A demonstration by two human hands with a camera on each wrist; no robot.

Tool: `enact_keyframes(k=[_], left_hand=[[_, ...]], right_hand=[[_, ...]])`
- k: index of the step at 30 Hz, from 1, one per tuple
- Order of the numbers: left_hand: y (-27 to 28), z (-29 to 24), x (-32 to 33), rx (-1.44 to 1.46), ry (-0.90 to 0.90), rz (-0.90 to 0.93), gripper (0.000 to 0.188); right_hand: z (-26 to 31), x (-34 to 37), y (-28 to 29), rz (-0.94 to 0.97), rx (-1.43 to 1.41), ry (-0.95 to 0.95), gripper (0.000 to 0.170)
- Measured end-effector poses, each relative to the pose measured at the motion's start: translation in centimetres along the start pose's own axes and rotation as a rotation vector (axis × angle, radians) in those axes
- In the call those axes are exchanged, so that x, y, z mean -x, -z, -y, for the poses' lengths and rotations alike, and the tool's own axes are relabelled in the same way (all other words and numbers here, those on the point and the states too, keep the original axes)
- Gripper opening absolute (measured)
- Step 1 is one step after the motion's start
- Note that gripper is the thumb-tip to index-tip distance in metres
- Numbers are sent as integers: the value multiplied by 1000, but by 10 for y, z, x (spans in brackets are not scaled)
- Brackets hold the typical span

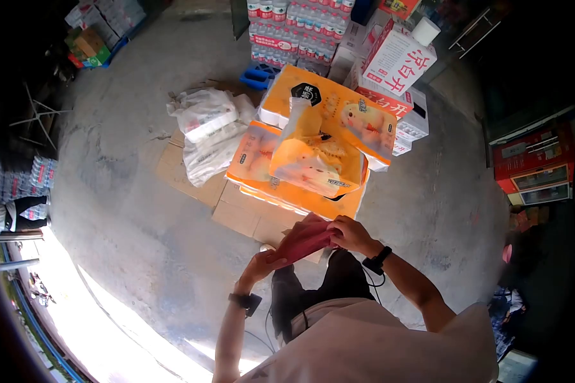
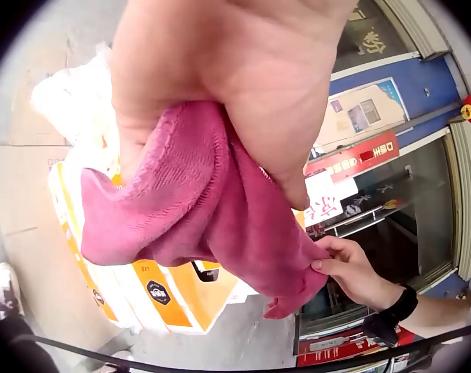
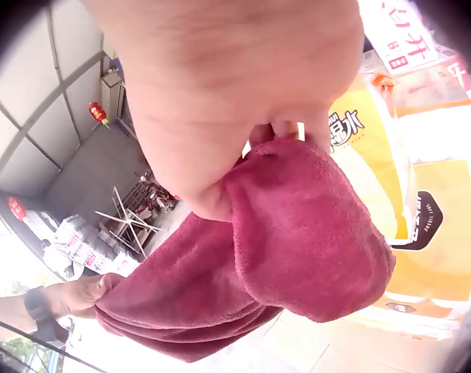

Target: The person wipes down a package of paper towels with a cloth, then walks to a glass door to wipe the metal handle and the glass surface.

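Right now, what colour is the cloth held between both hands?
The cloth is deep pink, showing best in the right wrist view.

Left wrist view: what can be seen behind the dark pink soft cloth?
Orange and white packs show past its lower edge; what lies directly behind the cloth is covered.

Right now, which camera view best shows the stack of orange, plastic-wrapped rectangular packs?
The head view: it shows the orange stack from above, almost whole. The left wrist view shows part of it behind the crumpled pink fabric cloth; the right wrist view shows only a portion, cut off at the right edge.
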State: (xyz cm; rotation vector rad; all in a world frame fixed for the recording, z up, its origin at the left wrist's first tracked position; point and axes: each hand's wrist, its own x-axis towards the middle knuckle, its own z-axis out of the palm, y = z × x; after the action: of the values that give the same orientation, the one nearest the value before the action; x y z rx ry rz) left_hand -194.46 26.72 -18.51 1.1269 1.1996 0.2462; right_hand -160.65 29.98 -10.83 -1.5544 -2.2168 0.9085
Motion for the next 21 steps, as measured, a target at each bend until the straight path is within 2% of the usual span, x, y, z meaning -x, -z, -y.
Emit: enact_keyframes(k=[1, 3, 4, 6, 7, 9, 10, 14, 17, 19, 21], left_hand=[[8, -11, 14, -14, -76, 47, 43], [19, -32, 41, -89, -201, 11, 42], [23, -38, 49, -105, -206, 12, 42], [31, -44, 60, -114, -283, -124, 39], [34, -35, 60, -126, -285, -118, 39], [42, -1, 47, -277, -264, -417, 37], [47, -1, 45, -262, -308, -468, 41], [78, -29, 61, -434, -244, -583, 46], [100, -47, 66, -388, -249, -660, 37], [119, -48, 64, -377, -256, -662, 28], [135, -49, 63, -433, -183, -698, 27]], right_hand=[[11, -5, 3, -81, 13, 73, 19], [30, -15, 8, -149, 28, 103, 19], [37, -19, 11, -193, 49, 124, 19], [50, -25, 10, -225, -6, 100, 21], [58, -28, 9, -243, -58, 76, 22], [71, -34, 11, -263, -38, 105, 23], [76, -37, 12, -249, -30, 89, 23], [93, -59, 13, -240, -77, 49, 23], [92, -86, 5, -296, -100, 123, 21], [113, -102, 14, -197, -288, -55, 20], [114, -128, 9, -145, -335, -64, 19]])
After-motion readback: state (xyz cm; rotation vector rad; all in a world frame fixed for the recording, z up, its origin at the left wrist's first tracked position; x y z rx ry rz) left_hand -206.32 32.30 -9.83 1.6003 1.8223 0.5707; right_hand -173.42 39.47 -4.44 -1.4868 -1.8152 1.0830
